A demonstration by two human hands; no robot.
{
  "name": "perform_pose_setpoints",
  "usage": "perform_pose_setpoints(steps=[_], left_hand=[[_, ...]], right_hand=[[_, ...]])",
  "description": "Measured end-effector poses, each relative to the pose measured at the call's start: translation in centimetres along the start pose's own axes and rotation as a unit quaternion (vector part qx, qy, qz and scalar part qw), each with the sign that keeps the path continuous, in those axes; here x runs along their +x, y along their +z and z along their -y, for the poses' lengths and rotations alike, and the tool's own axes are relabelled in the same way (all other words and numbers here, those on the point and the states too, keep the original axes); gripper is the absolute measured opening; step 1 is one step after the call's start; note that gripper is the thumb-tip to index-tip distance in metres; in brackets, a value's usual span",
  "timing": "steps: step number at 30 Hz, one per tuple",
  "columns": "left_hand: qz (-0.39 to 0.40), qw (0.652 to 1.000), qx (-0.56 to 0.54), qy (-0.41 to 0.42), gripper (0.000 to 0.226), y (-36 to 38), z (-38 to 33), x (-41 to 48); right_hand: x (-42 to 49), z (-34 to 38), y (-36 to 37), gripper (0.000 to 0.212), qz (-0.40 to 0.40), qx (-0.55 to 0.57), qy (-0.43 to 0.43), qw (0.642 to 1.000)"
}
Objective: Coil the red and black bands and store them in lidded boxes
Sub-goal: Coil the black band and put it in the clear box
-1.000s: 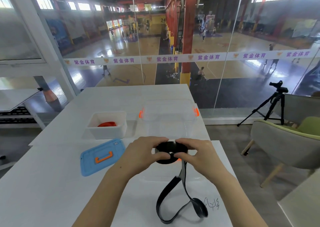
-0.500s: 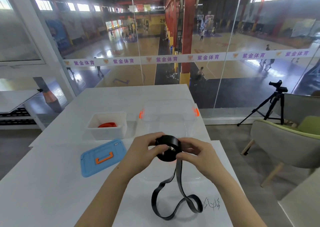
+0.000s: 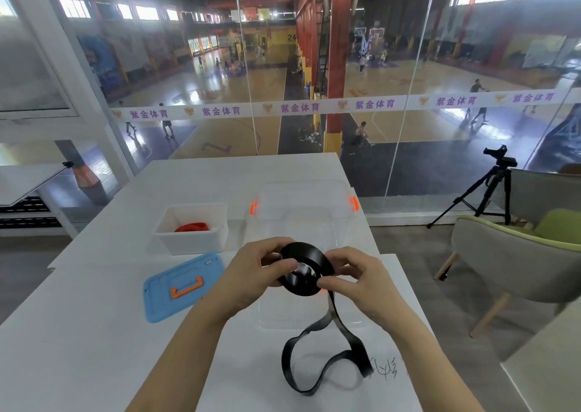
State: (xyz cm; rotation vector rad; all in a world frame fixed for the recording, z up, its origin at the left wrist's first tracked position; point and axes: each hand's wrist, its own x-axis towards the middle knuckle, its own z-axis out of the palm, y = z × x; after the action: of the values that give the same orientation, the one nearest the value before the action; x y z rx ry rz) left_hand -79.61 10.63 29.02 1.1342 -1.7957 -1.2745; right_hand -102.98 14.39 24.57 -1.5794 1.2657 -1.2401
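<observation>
A black band [image 3: 304,267] is partly rolled into a coil held above the white table [image 3: 78,333]. My left hand [image 3: 251,273] grips the coil's left side and my right hand [image 3: 355,276] pinches its right side. The band's loose tail hangs down and loops on the table. A red band [image 3: 192,226] lies coiled in a small white box [image 3: 191,238] at the back left. That box's blue lid [image 3: 182,286] with an orange handle lies flat in front of it. A clear box [image 3: 301,204] with orange latches stands behind my hands.
A clear lid [image 3: 301,317] lies on the table under my hands. A glass wall runs behind the table. To the right stand a green-cushioned chair [image 3: 518,254] and a black tripod [image 3: 490,188]. Handwriting marks the table near the band's tail.
The coil has been turned and tilted up between my hands, taking in more band. The loose tail has grown shorter and its loop has shifted on the table.
</observation>
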Motion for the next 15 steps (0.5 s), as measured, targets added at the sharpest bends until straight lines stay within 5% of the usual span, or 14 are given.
perform_pose_setpoints(steps=[8, 15], left_hand=[[-0.021, 0.997, -0.070, -0.009, 0.028, 0.40, -0.01, -0.34], [0.019, 0.999, -0.026, -0.022, 0.023, -0.11, 0.30, -0.33]], right_hand=[[-0.19, 0.21, 0.43, 0.039, 0.012, 0.087, 0.036, 0.995], [-0.35, 0.65, 0.22, 0.036, -0.016, 0.050, 0.018, 0.998]])
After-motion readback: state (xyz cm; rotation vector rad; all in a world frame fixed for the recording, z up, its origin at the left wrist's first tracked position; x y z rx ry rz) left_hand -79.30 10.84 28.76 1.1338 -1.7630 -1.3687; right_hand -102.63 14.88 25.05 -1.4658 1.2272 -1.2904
